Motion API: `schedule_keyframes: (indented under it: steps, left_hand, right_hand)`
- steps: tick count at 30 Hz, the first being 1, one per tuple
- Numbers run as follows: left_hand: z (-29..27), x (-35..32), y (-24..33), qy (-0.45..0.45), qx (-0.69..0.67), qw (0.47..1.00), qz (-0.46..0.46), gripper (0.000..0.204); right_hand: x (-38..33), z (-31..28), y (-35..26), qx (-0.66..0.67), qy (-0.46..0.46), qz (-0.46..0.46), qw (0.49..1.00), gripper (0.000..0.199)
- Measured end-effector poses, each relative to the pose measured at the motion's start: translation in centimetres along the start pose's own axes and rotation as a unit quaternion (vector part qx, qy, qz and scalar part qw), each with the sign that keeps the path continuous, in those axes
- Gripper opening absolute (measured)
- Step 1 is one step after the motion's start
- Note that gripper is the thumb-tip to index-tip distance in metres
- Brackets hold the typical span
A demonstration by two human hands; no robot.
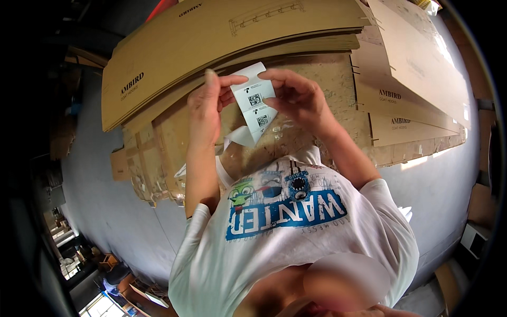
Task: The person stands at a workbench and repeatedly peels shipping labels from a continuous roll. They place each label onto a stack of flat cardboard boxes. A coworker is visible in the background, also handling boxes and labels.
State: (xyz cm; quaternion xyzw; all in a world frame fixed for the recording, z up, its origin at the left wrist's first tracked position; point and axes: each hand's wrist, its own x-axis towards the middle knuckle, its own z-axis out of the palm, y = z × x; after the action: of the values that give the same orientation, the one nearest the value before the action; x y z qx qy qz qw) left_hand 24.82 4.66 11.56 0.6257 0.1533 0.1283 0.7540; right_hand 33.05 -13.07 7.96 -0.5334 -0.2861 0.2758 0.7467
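With left hand (pixel 207 105) and right hand (pixel 296 98) fingers both pinched on the label strip (pixel 255 101) held above the bench (pixel 317 74) beside the cardboard stack (pixel 211 37), peel slowly from one corner, keeping backing taut.

A stack of flat brown cardboard sheets (pixel 222 42) is laid across the far left of a worn chipboard surface (pixel 317 79), its edges overhanging. More flattened cardboard blanks (pixel 412 79) are piled at the far right, fanned out one over another. Smaller cardboard offcuts (pixel 124 161) are seen at the surface's left edge. A grey floor (pixel 105 211) is spread around and below the surface. At the near left, a cluttered, brightly lit area (pixel 105 274) is visible, too small to be made out.
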Motion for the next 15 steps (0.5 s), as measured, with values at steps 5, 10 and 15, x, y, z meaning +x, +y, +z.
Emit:
schedule_keyframes:
  steps: [5,10,15]
  left_hand:
    - [1.6,0.0,-0.1,-0.007,0.089,0.996,0.008,0.041]
    - [2.8,0.4,-0.8,0.004,0.141,0.99,0.011,0.037]
    - [3.4,0.8,-1.4,0.039,0.209,0.976,0.042,0.035]
  right_hand:
    - [0.2,-0.6,0.5,0.056,0.036,0.001,0.998,0.032]
    - [-0.1,-1.3,0.3,0.015,0.054,-0.039,0.998,0.021]
    - [-0.6,-3.0,0.0,-0.264,0.074,-0.131,0.953,0.015]
